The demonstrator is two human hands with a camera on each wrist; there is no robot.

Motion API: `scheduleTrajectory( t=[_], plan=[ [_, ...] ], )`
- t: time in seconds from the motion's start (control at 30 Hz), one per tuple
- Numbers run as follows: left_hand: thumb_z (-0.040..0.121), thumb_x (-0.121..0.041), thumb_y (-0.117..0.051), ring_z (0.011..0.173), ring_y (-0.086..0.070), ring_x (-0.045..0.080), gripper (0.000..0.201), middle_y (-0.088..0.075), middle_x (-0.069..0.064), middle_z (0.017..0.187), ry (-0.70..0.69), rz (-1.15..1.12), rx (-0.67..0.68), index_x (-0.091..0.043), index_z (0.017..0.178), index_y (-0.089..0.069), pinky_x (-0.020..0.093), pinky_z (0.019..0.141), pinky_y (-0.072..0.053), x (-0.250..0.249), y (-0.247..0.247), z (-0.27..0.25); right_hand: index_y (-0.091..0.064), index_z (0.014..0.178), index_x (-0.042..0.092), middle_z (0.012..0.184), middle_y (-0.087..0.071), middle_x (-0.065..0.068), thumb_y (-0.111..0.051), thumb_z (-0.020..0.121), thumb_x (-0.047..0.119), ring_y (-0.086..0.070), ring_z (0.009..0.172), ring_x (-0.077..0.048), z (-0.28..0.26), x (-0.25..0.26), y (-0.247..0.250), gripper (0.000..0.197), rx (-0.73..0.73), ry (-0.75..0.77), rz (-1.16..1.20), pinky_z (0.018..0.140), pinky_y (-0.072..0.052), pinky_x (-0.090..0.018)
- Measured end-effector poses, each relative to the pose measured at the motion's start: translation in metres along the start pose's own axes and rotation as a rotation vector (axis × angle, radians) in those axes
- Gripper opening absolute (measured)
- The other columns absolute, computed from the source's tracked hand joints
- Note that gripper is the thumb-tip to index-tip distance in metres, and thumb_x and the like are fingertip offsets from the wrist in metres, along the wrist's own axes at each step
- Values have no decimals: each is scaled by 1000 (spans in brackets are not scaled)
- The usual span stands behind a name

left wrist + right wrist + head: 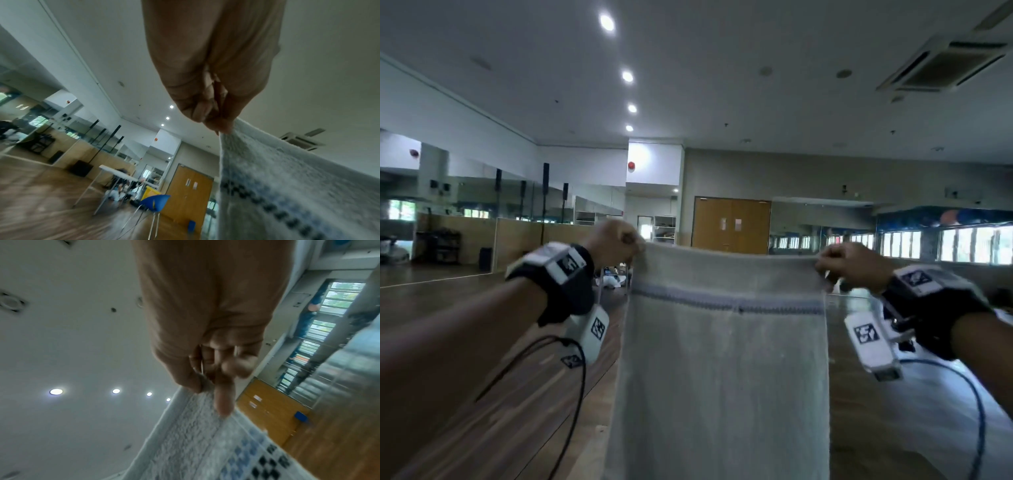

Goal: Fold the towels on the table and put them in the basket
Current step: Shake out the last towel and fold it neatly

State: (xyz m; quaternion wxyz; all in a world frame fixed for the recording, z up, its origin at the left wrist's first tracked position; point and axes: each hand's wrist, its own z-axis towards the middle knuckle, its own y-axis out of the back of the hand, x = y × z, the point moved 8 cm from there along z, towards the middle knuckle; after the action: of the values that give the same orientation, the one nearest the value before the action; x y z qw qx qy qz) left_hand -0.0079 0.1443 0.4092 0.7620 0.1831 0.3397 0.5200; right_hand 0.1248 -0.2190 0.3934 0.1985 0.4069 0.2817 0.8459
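A pale grey terry towel with a blue-and-black chequered band (726, 370) hangs spread out in the air in front of the person, its top edge stretched level between both hands and its lower part dropping out of the head view. The left hand (616, 241) pinches the towel's upper left corner, its fingers (200, 112) curled tight against the thumb on the cloth. The right hand (851, 263) pinches the upper right corner, thumb and fingers (223, 395) closed on the hem. Both forearms wear black wrist straps carrying white camera units with printed markers (873, 342). Below lies a wooden floor (448, 301). Farther off stand a blue plastic chair (155, 202) and a white folding table (117, 173), then orange-brown double doors (731, 222) in the far wall.
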Motion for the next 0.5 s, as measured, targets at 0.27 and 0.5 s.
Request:
scheduleTrajectory(
  t=[0.27, 0.5],
  plan=[
    [82, -8, -67, 80, -67, 27, 11, -73, 14, 89, 43, -49, -233, -5, 92, -73, 31, 72, -52, 37, -36, -10, -61, 89, 14, 92, -68, -8, -57, 90, 12, -68, 79, -17, 4, -22, -32, 5, -88, -2, 143, 60, -56, -26],
    [89, -13, -62, 92, -66, 27, 24, -68, 16, 106, 50, -301, -383, -1, 109, -64, 40, 81, -56, 14, 13, 0, -62, 87, 17, 94, -69, -9, -61, 88, 13, -70, 80, -17, 8, 18, 8, 4, -228, 46, 421, 63, -60, -32]
  ],
)
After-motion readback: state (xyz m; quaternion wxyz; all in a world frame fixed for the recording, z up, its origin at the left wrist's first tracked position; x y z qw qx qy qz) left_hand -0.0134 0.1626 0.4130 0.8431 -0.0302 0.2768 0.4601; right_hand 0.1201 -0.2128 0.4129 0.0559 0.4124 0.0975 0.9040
